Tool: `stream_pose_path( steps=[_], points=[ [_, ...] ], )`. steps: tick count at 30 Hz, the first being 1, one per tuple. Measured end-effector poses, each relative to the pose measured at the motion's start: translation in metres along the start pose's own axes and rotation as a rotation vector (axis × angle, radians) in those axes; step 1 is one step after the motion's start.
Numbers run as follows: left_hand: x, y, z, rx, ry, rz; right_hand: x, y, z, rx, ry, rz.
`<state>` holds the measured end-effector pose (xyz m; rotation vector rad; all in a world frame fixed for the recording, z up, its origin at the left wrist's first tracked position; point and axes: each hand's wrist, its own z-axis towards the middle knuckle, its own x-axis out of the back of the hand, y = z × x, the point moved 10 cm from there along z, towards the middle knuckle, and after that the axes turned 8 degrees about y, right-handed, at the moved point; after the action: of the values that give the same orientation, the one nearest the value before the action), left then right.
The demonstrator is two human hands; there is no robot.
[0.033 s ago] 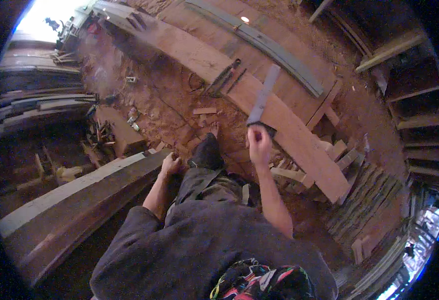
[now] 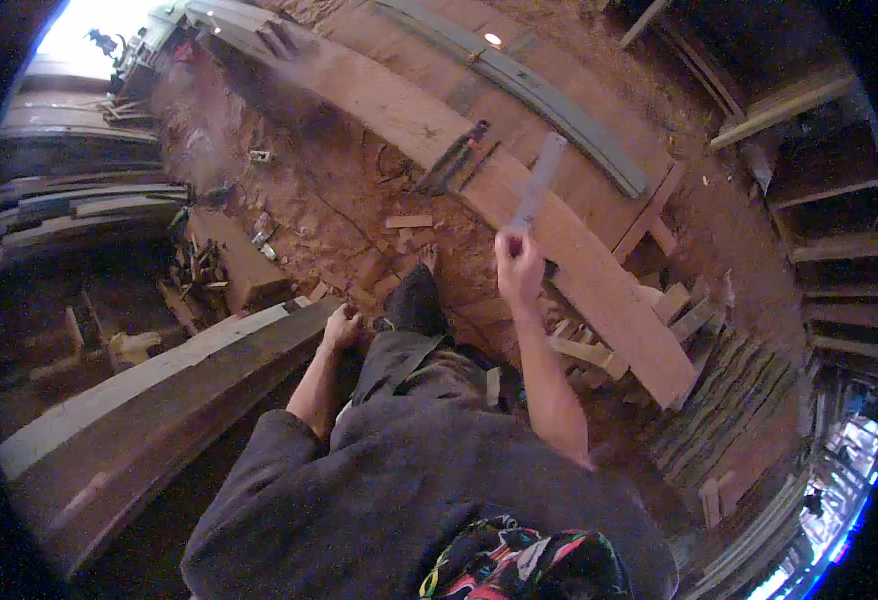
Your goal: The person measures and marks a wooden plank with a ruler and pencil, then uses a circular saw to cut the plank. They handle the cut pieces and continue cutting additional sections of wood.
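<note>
My right hand point(image 2: 521, 268) is closed at the near edge of a long reddish plank point(image 2: 599, 270). Its fingers grip the lower end of a try square point(image 2: 541, 180), whose pale metal blade slants across the plank toward the far side. The square's dark stock is mostly covered by that hand. My left hand point(image 2: 342, 326) is curled closed low beside my left thigh, next to the end of a thick dark beam point(image 2: 259, 350). What it holds, if anything, is hidden.
A dark clamp-like piece point(image 2: 456, 158) crosses the plank. Beyond lies a long grey-green beam point(image 2: 559, 100). Offcuts point(image 2: 599, 352) lie under the plank, with stacked thin boards point(image 2: 734, 410) at right. More boards point(image 2: 89, 205) are piled at left; scraps point(image 2: 410, 222) litter the floor.
My right hand has moved slightly up and away from me, now covering the square's corner. My left hand stays in place.
</note>
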<state>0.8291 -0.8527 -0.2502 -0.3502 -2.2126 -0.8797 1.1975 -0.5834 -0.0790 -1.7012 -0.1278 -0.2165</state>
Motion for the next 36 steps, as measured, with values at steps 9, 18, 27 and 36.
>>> stream_pose_path(
  steps=[9,18,27,36],
  points=[
    [0.056,-0.031,0.105,0.057,0.084,-0.241,-0.145,0.01,0.17,0.208,0.192,-0.611],
    [0.125,-0.113,0.132,0.408,0.285,-0.249,-0.037,0.078,0.111,0.09,0.201,-0.622],
    [0.095,-0.153,0.101,0.588,0.173,-0.316,-0.05,0.043,0.136,-0.039,-0.208,-0.972],
    [0.099,-0.182,0.121,0.692,0.228,-0.384,-0.109,0.025,0.157,0.01,-0.335,-1.215]
  ],
)
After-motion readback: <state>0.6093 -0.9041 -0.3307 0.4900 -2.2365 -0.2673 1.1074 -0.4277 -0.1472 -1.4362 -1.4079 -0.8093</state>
